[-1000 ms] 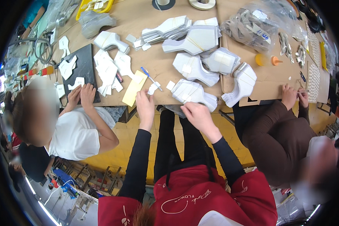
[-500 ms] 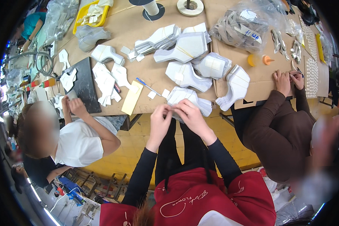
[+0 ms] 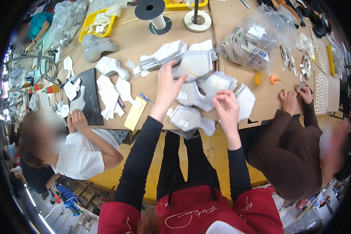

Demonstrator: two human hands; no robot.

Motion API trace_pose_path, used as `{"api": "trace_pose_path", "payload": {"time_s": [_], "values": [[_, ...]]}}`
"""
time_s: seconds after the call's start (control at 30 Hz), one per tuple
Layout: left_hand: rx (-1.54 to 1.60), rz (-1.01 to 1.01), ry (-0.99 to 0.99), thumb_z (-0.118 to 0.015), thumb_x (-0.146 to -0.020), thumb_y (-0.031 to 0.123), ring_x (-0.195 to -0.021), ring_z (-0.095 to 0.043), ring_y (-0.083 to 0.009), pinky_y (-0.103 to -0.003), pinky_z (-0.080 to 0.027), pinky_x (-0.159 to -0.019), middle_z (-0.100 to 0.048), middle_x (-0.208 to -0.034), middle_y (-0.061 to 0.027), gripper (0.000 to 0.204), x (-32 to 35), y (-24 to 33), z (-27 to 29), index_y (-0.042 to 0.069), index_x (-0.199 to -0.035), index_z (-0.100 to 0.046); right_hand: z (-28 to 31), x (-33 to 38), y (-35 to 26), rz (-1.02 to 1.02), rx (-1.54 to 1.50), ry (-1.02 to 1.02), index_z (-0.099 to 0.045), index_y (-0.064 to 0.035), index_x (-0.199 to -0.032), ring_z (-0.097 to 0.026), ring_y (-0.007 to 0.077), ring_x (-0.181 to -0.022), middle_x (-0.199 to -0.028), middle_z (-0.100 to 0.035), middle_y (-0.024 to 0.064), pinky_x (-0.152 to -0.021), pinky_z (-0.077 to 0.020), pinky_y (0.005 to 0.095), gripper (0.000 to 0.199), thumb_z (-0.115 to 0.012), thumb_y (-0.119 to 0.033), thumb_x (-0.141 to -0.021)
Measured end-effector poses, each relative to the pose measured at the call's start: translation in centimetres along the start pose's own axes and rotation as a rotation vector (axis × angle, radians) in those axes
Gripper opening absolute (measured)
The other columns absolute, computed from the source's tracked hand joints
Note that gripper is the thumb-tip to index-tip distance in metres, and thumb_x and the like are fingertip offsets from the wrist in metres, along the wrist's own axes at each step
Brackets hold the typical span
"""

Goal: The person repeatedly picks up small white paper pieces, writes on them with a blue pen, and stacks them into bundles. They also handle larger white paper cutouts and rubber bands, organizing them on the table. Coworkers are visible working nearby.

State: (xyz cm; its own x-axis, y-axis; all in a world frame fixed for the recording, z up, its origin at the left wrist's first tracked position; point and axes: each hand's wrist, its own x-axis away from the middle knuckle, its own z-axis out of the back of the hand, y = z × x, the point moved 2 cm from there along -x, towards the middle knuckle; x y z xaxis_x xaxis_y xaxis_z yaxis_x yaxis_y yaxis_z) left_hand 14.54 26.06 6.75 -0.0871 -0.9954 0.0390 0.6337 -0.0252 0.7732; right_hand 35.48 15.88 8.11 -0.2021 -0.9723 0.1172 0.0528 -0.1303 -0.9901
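My left hand (image 3: 168,91) reaches over the table, thumb spread from its fingers. Its fingertips are near a banded stack of grey-white shaped pieces (image 3: 163,54) and another banded stack (image 3: 195,64); contact with either is unclear. My right hand (image 3: 228,109) has curled, pinched fingers; anything between them is too small to make out. It hovers between a bundle of pieces (image 3: 218,84) and a curved stack (image 3: 245,102). Just in front of me, a banded bundle with small white tags (image 3: 189,119) lies at the table edge, beside another curved bundle (image 3: 195,95).
Left of the bundles are a yellow pad (image 3: 135,113), a blue pen (image 3: 146,98) and loose white cut-outs (image 3: 107,93). A thread spool (image 3: 157,21), tape roll (image 3: 197,21) and plastic bag of strips (image 3: 245,46) stand beyond. People work on both sides.
My hands have separated from a shared pinch near the table edge. The left has opened and moved forward over the stacks; the right has moved rightward. The view has shifted slightly.
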Motion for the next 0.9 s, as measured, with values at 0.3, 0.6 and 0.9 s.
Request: {"api": "trace_pose_path", "payload": {"time_s": [0.3,0.6,0.9], "values": [[-0.176,0.260,-0.215,-0.092,-0.059,0.032,-0.122,-0.053,-0.0315,-0.051,-0.030,-0.105,-0.064,-0.121,-0.0118,0.093,-2.2,-0.1,-2.0,0.004,-0.138,-0.050,0.4,3.6,2.0,-0.304,-0.309,0.034,-0.060,-0.0023,-0.094,-0.060,0.0102,-0.092,-0.105,-0.061,0.0052,-0.081,-0.0453,0.0231,0.014,-0.055,0.009,-0.089],[-0.121,-0.088,-0.352,-0.086,-0.072,0.026,-0.118,-0.058,-0.0408,-0.050,-0.041,-0.106,-0.066,-0.122,-0.0199,0.076,-1.7,2.3,-1.8,0.002,-0.133,-0.049,0.7,3.5,2.2,-0.411,-0.306,0.002,-0.061,-0.0037,-0.088,-0.048,0.0036,-0.067,-0.079,-0.060,-0.0018,-0.061,-0.0351,0.0193,0.017,-0.047,0.005,-0.089],[1.022,0.400,-0.434,-0.089,-0.072,0.014,-0.131,-0.049,-0.0220,-0.038,-0.042,-0.108,-0.050,-0.140,-0.0117,0.100,7.3,6.6,5.0,0.007,-0.152,-0.029,-0.8,2.0,-6.3,-0.155,-0.682,0.087,-0.035,-0.0034,-0.151,-0.038,-0.0004,-0.065,-0.113,-0.053,0.0040,-0.053,-0.0297,0.0174,0.065,-0.066,-0.026,-0.099]]}}
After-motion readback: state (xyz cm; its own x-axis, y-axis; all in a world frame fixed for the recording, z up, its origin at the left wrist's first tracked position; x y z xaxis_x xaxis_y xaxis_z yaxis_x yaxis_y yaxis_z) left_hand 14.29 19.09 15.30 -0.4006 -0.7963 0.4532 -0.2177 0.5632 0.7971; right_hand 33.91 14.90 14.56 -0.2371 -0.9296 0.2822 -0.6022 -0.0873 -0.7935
